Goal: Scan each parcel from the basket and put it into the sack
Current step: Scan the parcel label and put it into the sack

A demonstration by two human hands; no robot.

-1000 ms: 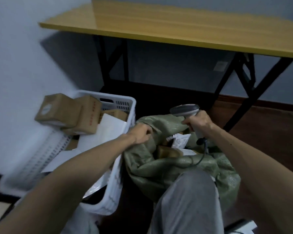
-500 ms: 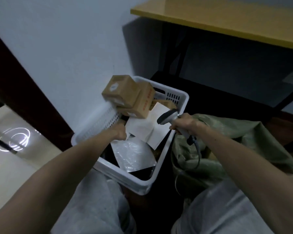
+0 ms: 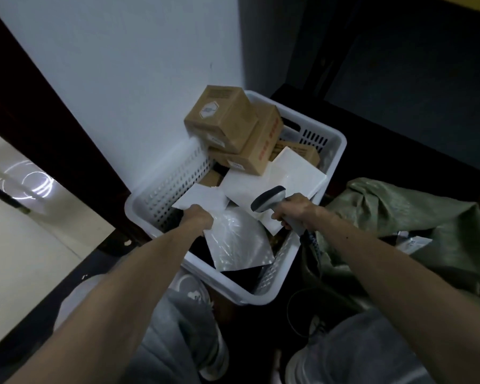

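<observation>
- Both hands have shifted from the sack mouth to the basket; the left hand [image 3: 197, 218] has since settled on the flat parcels.
- Left hand: closed at the far left corner of a glossy mailer [image 3: 239, 242]. It appears to pinch that corner, though the fingers are hidden behind the back of the hand. A corner hold suits a thin, slippery packet that gives no other purchase.
- Right hand [image 3: 297, 209]: wrapped round the handle of the scanner [image 3: 268, 199]. The scanner head hangs over the basket's right edge, aimed down at the parcels, judged to be ready to read a label once the mailer is raised.
- Basket [image 3: 341, 142]: white perforated plastic, rigid, with rounded corners; it stands against the wall [image 3: 122, 79].
- Glossy mailer: crinkled reflective film, limp, lying at the near middle of the basket.
- Matte envelopes [image 3: 283, 176]: flat, white and square-cornered, lying along the right edge.
- Cardboard boxes [image 3: 222, 117]: brown, stiff and taped, stacked askew in the far left corner, above the rim.
- Sack [image 3: 399, 217]: green woven fabric, slumped just beside the basket's right edge. Its mouth is open with paper showing inside, kept close for a short transfer.
- Scanner cable [image 3: 311, 239]: drops between basket and sack.
</observation>
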